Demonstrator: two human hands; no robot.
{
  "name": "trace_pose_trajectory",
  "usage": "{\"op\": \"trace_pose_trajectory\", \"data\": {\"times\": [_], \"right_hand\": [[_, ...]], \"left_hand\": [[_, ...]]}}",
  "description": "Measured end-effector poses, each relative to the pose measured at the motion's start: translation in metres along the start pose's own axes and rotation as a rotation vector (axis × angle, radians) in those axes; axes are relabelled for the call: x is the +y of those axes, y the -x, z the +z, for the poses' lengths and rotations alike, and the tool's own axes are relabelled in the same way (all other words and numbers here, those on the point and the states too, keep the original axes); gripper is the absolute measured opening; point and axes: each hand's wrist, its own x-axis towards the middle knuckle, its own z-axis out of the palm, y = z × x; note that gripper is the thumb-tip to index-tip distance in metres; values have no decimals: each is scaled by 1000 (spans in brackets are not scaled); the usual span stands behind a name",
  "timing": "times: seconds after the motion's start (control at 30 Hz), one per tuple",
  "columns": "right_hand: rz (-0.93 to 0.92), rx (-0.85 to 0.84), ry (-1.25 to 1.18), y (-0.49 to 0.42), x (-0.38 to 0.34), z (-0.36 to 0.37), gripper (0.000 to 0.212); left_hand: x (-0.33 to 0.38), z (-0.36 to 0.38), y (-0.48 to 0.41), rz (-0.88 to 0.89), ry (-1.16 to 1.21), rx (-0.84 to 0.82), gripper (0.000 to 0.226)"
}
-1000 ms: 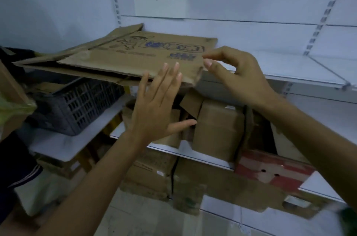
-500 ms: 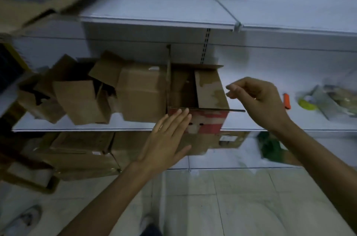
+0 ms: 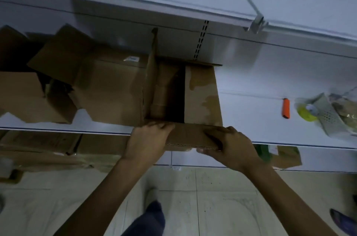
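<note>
In the head view, the open cardboard box (image 3: 166, 91) is seen standing on the white shelf (image 3: 251, 120), with its front flap (image 3: 189, 136) folded out over the shelf edge toward the person. The flap is gripped at both ends. Its left corner is clasped by the left hand (image 3: 149, 139), and its right end is pinched by the right hand (image 3: 230, 145), fingers on top and thumb underneath.

The flap's long axis runs left to right between the hands, and the box body lies straight beyond them. Both hands are equally near, so a pull toward the person is judged the likely move.

Inside the box only a dark gap and a stained flap (image 3: 201, 93) are made out; contents cannot be told. A neighbouring cardboard box (image 3: 110, 91) is pressed against the open box's left wall, and an orange lighter (image 3: 286, 108) lies well to its right.
</note>
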Motion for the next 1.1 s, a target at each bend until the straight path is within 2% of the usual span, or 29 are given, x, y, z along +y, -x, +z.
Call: {"op": "trace_pose_trajectory", "data": {"times": [0.07,0.13,0.23,0.3,0.37,0.4,0.43,0.47,0.57,0.63,0.7,0.77,0.9,1.0,1.1], "right_hand": [[-21,-131,33,-13,4,-15,77],[-36,-377,-15,-33,5,-35,77],[-141,-690,-223,-65,4,-57,74],[-231,-737,-500,-86,-2,-59,56],[-214,-656,-836,-107,-11,-48,36],[-221,-575,-884,-119,-14,-38,33],[-267,-486,-807,-132,-15,-25,34],[-352,-418,-622,-144,-13,-12,37],[-637,-267,82,-167,9,26,44],[-760,-116,181,-172,26,35,51],[-860,60,106,-169,38,35,56],[-924,253,-9,-166,52,28,51],[-992,536,-284,-156,94,-4,43],[-1052,635,-412,-142,117,-31,42],[-1062,705,-512,-125,127,-61,41]], "left_hand": [[-2,6,-4,4,-7,-31,54],[-4,5,-9,18,0,-32,53],[-6,-3,-14,47,0,11,47],[-7,-8,-18,60,17,18,38],[-7,-10,-21,29,40,-6,36],[-7,-9,-21,9,42,-22,36],[-7,-8,-21,-15,44,-34,36],[-6,-9,-21,-48,52,-43,37],[2,-12,-21,-169,38,-47,46],[15,-11,-19,-266,-19,-62,59],[34,-6,-17,-325,-35,-64,65],[51,1,-17,-360,-34,-65,66],[81,6,-18,-489,-101,-36,55],[105,4,-13,-527,-82,14,54],[124,-6,0,-604,66,78,54]]}}
